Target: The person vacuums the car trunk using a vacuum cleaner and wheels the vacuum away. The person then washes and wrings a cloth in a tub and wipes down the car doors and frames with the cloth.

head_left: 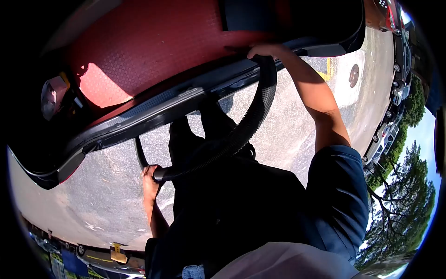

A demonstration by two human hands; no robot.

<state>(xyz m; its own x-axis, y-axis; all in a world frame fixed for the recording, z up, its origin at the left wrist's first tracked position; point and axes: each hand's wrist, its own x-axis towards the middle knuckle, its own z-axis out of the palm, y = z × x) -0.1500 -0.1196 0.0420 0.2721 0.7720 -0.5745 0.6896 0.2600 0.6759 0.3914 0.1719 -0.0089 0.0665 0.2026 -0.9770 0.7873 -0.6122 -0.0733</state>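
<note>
A black ribbed vacuum hose (248, 125) curves across the front of my body. Down on the left, my left hand (151, 173) is wrapped round the hose's smooth end, where a thin dark tube (140, 152) extends up toward the bumper. Higher up, my right hand (265, 50) grips the other end of the hose at the sill of an open car boot. The part beyond my right fingers is in dark shade, so I cannot make it out. Red textured lining (153, 51) covers the boot floor.
The black rear bumper (176, 104) runs between me and the boot. A dark box-like shape (251, 16) is at the back of the boot. Sunlit paving (111, 195) lies underfoot. Parked cars (378, 144) and trees (399, 204) line the right side.
</note>
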